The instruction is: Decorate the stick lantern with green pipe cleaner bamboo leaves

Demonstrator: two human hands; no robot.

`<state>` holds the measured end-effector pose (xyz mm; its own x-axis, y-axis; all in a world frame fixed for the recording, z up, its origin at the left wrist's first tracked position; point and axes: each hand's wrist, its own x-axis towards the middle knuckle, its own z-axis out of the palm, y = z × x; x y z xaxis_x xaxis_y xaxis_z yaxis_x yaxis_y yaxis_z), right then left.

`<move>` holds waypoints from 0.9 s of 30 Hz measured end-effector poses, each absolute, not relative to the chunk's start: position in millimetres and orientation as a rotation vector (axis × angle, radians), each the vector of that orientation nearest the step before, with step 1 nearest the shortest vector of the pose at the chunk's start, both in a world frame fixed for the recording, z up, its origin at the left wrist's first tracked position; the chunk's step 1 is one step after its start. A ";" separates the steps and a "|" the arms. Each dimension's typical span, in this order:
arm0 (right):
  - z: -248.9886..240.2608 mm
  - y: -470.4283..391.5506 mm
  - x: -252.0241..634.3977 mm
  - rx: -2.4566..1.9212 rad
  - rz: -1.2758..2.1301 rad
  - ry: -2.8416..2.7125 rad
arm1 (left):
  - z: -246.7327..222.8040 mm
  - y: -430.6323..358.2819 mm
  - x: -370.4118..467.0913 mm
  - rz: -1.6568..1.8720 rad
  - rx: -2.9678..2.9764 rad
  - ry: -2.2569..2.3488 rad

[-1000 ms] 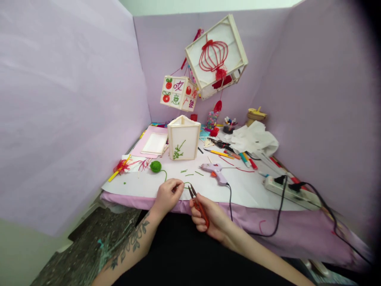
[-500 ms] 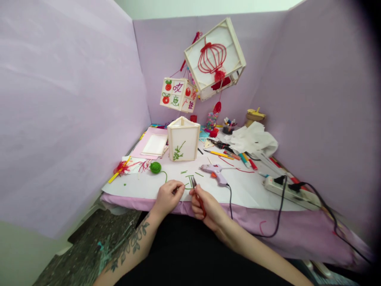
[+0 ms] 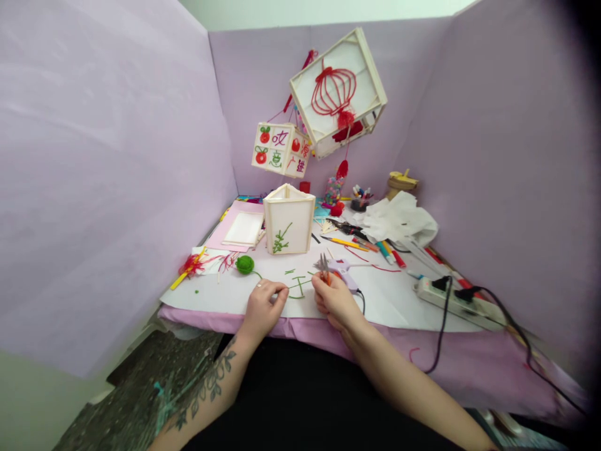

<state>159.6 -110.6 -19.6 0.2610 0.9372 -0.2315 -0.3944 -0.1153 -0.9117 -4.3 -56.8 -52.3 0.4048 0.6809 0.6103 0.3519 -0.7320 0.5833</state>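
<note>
My left hand [image 3: 265, 305] is closed in a pinch on green yarn near the table's front edge. The strand stretches toward my right hand [image 3: 336, 300], which is wrapped round scissors [image 3: 324, 268] with their blades pointing up and slightly apart. Between the hands, short green yarn pieces [image 3: 298, 289] lie on the white sheet. A green yarn ball [image 3: 245, 264] sits beyond my left hand. Behind them stands a white three-sided lantern [image 3: 289, 222] with a green plant on its front. The lilac glue gun [image 3: 345, 274] lies partly hidden behind my right hand.
A power strip [image 3: 457, 303] with black cables lies at the right. Markers [image 3: 385, 252], pliers [image 3: 347, 227] and crumpled white paper [image 3: 399, 218] are behind it. A framed panel [image 3: 243, 228] lies at the left. Two decorated lanterns [image 3: 338, 94] [image 3: 282, 149] hang above the back.
My right hand has moved right and slightly up with the scissors, whose blades have spread apart. My left hand has shifted slightly left, and the yarn now stretches between both hands.
</note>
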 end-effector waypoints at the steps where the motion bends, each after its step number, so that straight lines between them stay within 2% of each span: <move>1: -17.8 -111.0 162.8 -1.171 1.256 -0.610 | -53.1 -56.0 -3.6 1.271 2.298 0.918; 6: -17.6 -131.3 159.8 -1.082 1.352 -0.565 | -55.3 -53.7 -0.9 1.280 2.290 0.984; 12: -30.3 -163.1 139.5 -0.938 1.935 -0.323 | -54.0 -54.9 -0.8 1.263 2.291 0.993; 27: -25.6 -138.7 131.4 -0.954 1.861 -0.199 | -52.5 -57.1 -3.9 1.268 2.334 0.941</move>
